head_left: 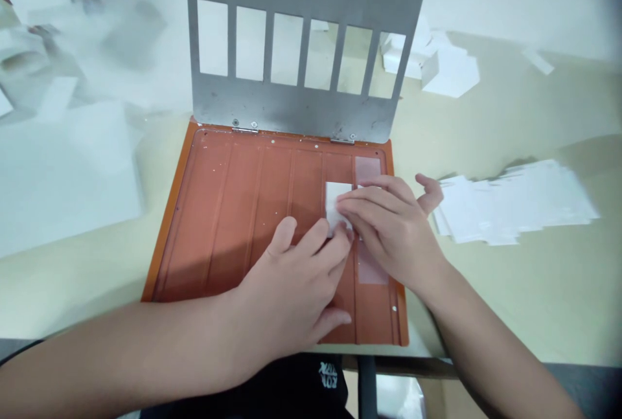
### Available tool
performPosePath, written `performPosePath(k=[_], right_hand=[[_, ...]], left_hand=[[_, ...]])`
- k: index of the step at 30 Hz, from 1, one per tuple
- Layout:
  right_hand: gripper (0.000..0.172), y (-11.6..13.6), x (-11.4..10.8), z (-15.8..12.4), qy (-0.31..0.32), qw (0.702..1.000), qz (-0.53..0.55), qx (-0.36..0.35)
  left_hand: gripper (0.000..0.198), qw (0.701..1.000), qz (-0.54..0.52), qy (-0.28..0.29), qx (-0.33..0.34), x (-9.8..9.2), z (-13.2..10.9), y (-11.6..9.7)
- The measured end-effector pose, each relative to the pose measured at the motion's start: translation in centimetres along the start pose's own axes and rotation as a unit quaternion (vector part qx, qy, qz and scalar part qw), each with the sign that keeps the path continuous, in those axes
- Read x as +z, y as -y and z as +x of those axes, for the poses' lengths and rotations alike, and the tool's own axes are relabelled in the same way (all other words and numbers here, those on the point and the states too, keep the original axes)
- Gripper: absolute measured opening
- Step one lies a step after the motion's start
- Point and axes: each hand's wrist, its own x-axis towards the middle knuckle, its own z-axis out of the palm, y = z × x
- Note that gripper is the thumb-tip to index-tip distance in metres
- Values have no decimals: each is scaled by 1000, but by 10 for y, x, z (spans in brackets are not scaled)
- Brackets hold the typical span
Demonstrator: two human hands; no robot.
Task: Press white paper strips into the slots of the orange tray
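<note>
A small white card point(335, 202) lies on the reddish-brown ribbed base point(233, 212) of a hinged frame, beside the rightmost column. My right hand point(396, 225) has its fingertips pressed together on the card's right side; its little finger sticks out and its thumb is hidden. My left hand point(296, 276) reaches in from the lower left, fingers apart and thumb stretched out, its fingertips touching the card's lower edge. In the rightmost column a translucent pinkish strip point(373, 267) shows above and below my right hand. Another white piece there is mostly covered by that hand.
The grey metal lid point(311, 108) stands raised at the back, with a row of several rectangular openings. A fanned pile of white cards point(515, 202) lies on the right. White stacks point(449, 69) sit behind it, and a large white sheet point(68, 173) is at left.
</note>
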Motion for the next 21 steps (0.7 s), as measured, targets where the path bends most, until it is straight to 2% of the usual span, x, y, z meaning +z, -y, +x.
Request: performPosePath(k=[21], right_hand=[[27,1,-1,-1,-6,1000,-19,-14]], left_hand=[[65,1000,9,8,0,1,0,-1]])
